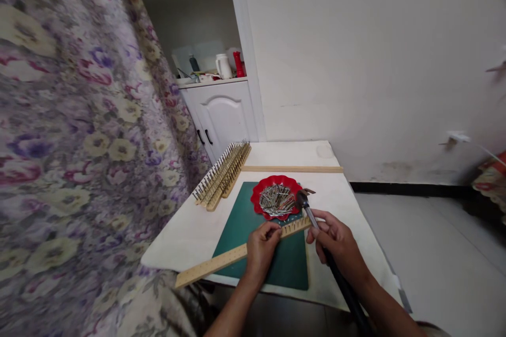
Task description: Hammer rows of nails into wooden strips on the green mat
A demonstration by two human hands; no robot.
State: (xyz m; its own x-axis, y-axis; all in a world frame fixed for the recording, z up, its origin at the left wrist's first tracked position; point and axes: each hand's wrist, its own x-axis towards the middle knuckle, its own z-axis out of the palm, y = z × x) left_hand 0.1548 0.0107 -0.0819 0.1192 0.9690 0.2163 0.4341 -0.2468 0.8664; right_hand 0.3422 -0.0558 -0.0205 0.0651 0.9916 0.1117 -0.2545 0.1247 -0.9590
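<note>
Hiding hammer (316, 226) shaft, right hand (336, 245); handle end cut off.

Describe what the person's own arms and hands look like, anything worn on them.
Both forearms are bare as far as the picture shows: no sleeves in view. The left hand and right hand wear no gloves, and no rings, watch or bracelets can be made out.

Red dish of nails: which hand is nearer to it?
Right. The right hand, gripping the hammer, sits just below the red dish; the left hand rests farther down on the wooden strip.
</note>
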